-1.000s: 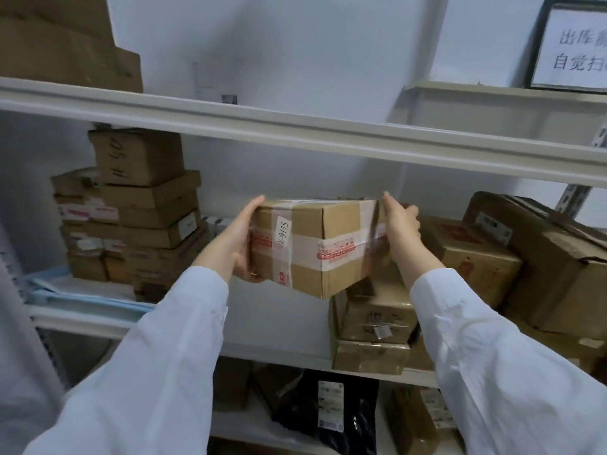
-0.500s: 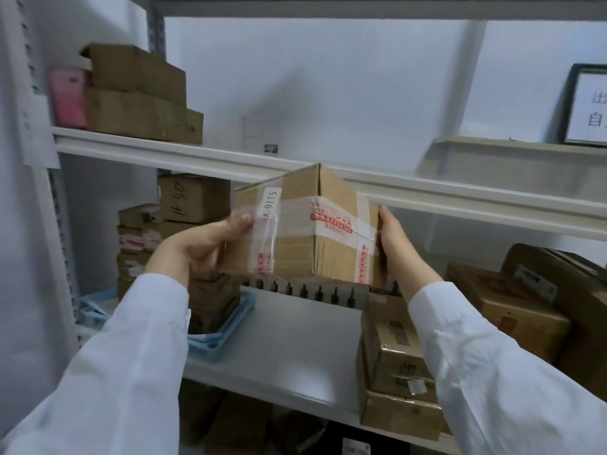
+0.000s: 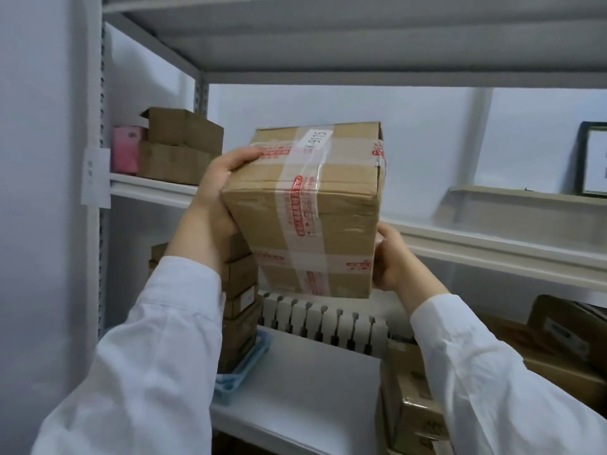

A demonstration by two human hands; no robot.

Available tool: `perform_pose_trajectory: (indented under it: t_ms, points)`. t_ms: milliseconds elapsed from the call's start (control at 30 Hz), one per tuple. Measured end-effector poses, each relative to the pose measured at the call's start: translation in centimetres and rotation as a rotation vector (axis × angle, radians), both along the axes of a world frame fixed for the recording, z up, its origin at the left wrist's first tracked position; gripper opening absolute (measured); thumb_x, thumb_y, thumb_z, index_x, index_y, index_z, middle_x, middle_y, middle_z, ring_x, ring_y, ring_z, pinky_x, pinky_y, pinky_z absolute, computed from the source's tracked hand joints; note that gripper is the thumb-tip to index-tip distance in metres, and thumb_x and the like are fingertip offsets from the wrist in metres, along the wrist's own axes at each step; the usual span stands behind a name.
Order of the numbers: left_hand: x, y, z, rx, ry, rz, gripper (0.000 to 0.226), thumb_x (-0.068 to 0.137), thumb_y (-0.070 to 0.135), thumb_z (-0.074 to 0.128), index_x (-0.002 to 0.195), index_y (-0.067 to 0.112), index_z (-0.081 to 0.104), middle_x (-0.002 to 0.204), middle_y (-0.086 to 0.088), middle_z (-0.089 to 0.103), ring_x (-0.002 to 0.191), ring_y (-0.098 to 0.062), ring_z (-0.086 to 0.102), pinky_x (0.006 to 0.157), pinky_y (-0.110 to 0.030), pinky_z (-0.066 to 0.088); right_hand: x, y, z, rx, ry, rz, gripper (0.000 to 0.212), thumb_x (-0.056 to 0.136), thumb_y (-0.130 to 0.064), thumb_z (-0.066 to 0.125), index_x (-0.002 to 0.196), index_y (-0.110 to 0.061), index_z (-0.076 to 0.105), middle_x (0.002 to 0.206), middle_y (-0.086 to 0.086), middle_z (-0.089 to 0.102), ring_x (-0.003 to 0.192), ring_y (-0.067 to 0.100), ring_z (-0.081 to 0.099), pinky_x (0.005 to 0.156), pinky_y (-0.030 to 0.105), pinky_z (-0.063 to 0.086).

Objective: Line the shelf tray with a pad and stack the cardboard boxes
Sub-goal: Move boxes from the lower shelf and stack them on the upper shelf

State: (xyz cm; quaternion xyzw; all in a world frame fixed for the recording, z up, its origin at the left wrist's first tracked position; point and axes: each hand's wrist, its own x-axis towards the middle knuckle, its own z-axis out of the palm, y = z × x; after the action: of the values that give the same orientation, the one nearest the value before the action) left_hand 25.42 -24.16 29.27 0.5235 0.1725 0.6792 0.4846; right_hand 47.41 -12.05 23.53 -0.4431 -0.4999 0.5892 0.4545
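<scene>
A taped cardboard box (image 3: pixel 312 211) labelled K-9115 is held up in the air, tilted, in front of the upper shelf edge. My left hand (image 3: pixel 218 195) grips its upper left corner and side. My right hand (image 3: pixel 392 261) holds its lower right corner. Below, a blue tray (image 3: pixel 244 366) sits on the middle shelf with a stack of small cardboard boxes (image 3: pixel 241 300) in it, partly hidden behind my left arm.
Two cardboard boxes (image 3: pixel 179 146) and a pink pack (image 3: pixel 124 152) stand on the upper shelf at left. A row of white boxes (image 3: pixel 325 326) lines the back of the middle shelf (image 3: pixel 302 395). More cardboard boxes (image 3: pixel 410 399) sit at right. A framed sign (image 3: pixel 594 159) hangs on the far right.
Both hands raised the box from the middle shelf level up toward the upper shelf and turned it on end. The view tilted upward and left.
</scene>
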Motion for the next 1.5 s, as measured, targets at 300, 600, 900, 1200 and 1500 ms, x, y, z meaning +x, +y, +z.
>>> perform_pose_trajectory:
  t_ms: [300, 600, 900, 1200, 1500]
  points:
    - [-0.4, -2.3, 4.8, 0.282, 0.072, 0.062, 0.020, 0.089, 0.018, 0.048, 0.100, 0.007, 0.060, 0.085, -0.005, 0.072, 0.081, -0.020, 0.069, 0.073, -0.031, 0.057, -2.7, -0.6, 6.5, 0.282, 0.399, 0.145, 0.065, 0.096, -0.050, 0.035, 0.062, -0.013, 0.077, 0.076, 0.008, 0.074, 0.072, 0.026, 0.071, 0.087, 0.041, 0.052]
    - [-3.3, 2.6, 2.0, 0.114, 0.440, -0.009, 0.066, 0.070, 0.055, 0.070, 0.126, 0.025, 0.052, 0.116, -0.005, 0.066, 0.111, -0.029, 0.062, 0.087, -0.049, 0.053, -2.6, 0.4, 10.4, 0.497, 0.364, -0.116, 0.060, 0.106, -0.026, 0.020, 0.056, -0.013, 0.050, 0.031, -0.007, 0.050, 0.026, 0.003, 0.049, 0.030, 0.012, 0.037]
    - [-1.8, 9.3, -0.4, 0.093, 0.152, 0.179, 0.024, 0.098, 0.032, 0.039, 0.120, 0.030, 0.050, 0.112, 0.000, 0.063, 0.103, -0.021, 0.061, 0.077, -0.042, 0.056, -4.0, 3.8, 9.4, 0.357, 0.346, -0.358, 0.041, 0.102, -0.042, 0.030, 0.091, -0.010, 0.054, 0.063, 0.004, 0.063, 0.055, 0.019, 0.062, 0.049, 0.028, 0.050]
    - [-0.6, 14.9, 0.2, 0.185, 0.263, 0.493, 0.046, 0.099, 0.034, 0.037, 0.143, 0.023, 0.031, 0.131, 0.003, 0.051, 0.113, -0.011, 0.049, 0.092, -0.027, 0.043, -5.7, 4.2, 8.4, 0.573, 0.211, -0.214, 0.045, 0.097, -0.052, 0.033, 0.091, -0.022, 0.065, 0.081, -0.003, 0.070, 0.077, 0.014, 0.068, 0.070, 0.028, 0.055]
    - [-1.8, 18.4, -0.8, 0.007, 0.712, 0.826, 0.053, 0.095, 0.054, 0.025, 0.124, 0.010, 0.035, 0.130, -0.012, 0.054, 0.112, -0.036, 0.052, 0.096, -0.048, 0.043, -5.8, 5.2, 5.5, 0.697, -0.462, -0.511, 0.061, 0.081, -0.060, 0.058, 0.132, -0.028, 0.052, 0.131, -0.007, 0.059, 0.121, 0.014, 0.054, 0.106, 0.040, 0.041]
